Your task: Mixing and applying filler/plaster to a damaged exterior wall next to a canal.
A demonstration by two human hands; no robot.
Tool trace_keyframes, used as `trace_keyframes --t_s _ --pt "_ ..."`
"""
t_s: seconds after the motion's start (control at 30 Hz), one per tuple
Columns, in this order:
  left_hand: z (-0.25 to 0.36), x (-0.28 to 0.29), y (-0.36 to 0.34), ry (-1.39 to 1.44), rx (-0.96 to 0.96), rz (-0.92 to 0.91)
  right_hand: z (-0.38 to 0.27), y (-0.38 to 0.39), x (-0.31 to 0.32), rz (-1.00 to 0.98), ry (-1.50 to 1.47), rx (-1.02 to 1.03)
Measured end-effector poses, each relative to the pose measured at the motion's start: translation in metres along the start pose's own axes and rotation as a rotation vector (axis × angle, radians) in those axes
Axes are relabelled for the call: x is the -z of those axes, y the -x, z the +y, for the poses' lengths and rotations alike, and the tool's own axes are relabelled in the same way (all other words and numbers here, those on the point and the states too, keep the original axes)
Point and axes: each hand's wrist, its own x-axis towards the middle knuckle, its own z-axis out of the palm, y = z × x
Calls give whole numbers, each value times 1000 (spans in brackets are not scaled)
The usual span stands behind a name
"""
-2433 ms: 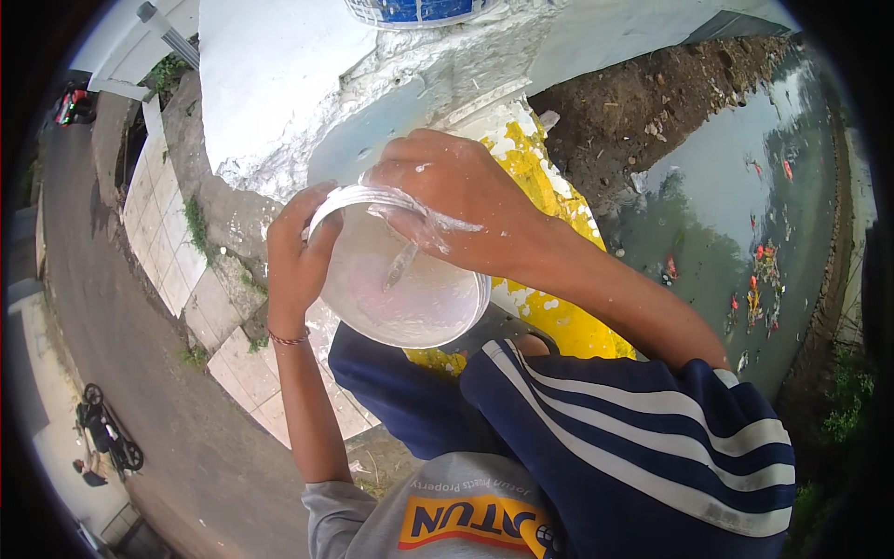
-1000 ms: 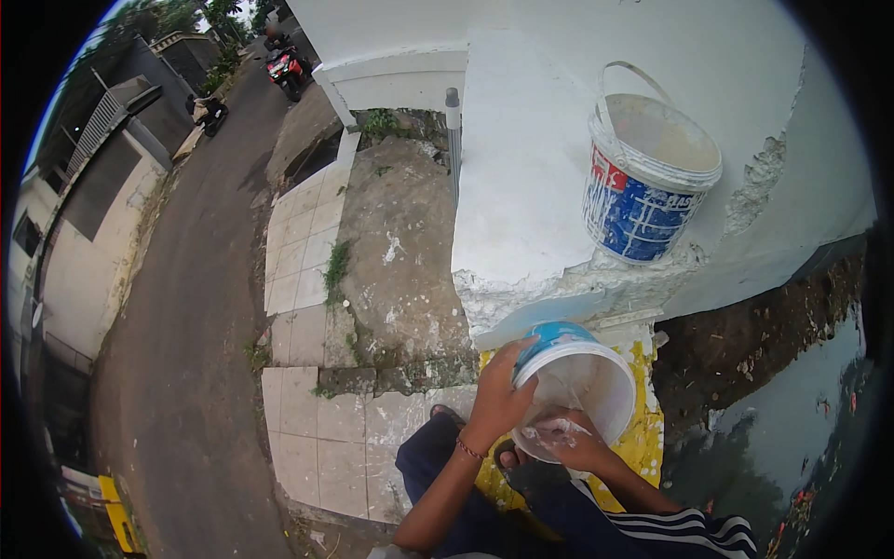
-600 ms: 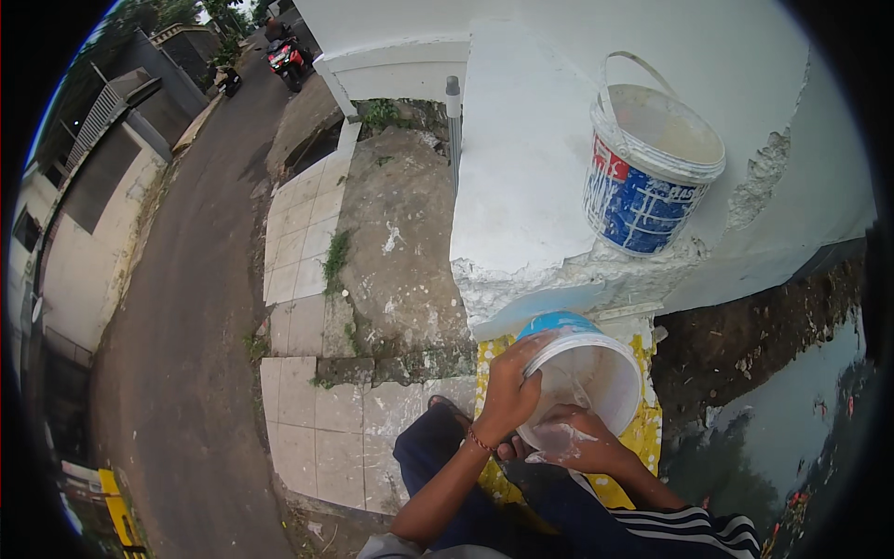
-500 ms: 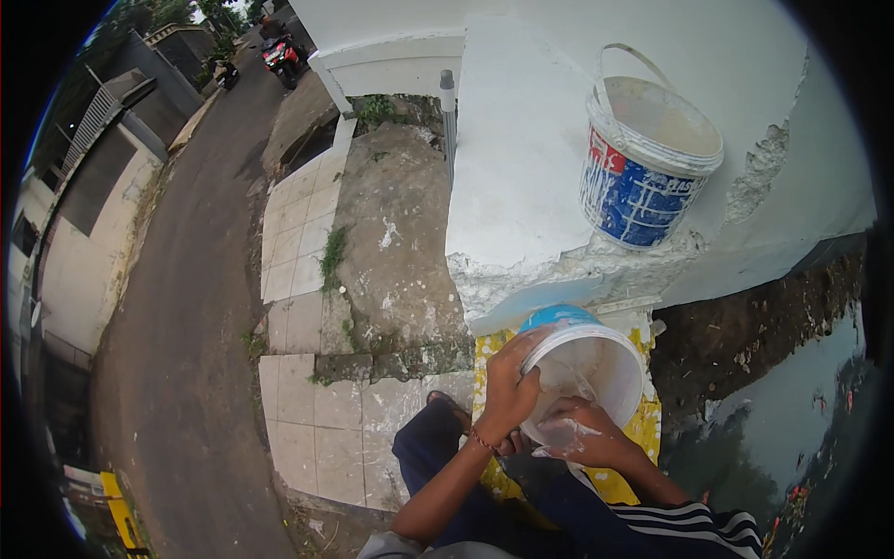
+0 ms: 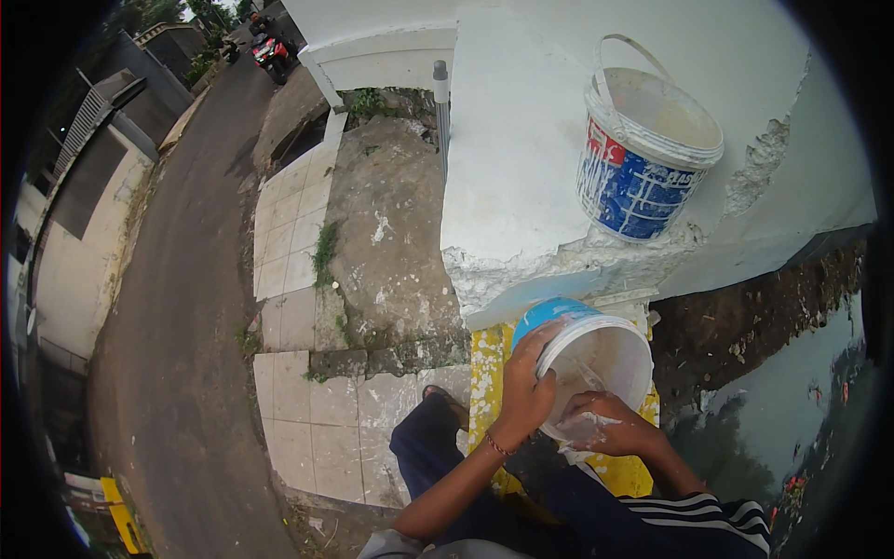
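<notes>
A small bucket (image 5: 556, 313), blue outside and pale inside, is tipped with its mouth toward me above a flaking yellow ledge (image 5: 489, 359). My left hand (image 5: 529, 391) grips its rim from the left, fingers wrapped round it. My right hand (image 5: 603, 427), smeared with white, reaches into the bucket's lower right with curled fingers; a narrow translucent piece shows by them, and what they hold is unclear. A larger white bucket (image 5: 638, 191) with a blue and red label and white drips stands on the white masonry above, handle raised.
A broken white wall (image 5: 507, 158) rises ahead, beside a grey pipe (image 5: 441, 102). Paving tiles (image 5: 312, 438) lie left, beside a road (image 5: 172, 354) with a motorbike and person (image 5: 272, 56) farther up. Murky water (image 5: 750, 429) with litter lies below at right.
My view has lifted from the close-up of 2.4 s ago. Over the last second, the small bucket and both hands have shifted slightly up and right in the picture, still gripping.
</notes>
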Motion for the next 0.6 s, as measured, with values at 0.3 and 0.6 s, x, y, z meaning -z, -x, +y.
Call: trace_keyframes --t_s 0.3,0.6 --pt "-1 9 -8 79 124 46 4 -15 -4 23 -67 -100" --pt "1 9 9 84 144 84 3 -5 -7 -14 -90 -78"
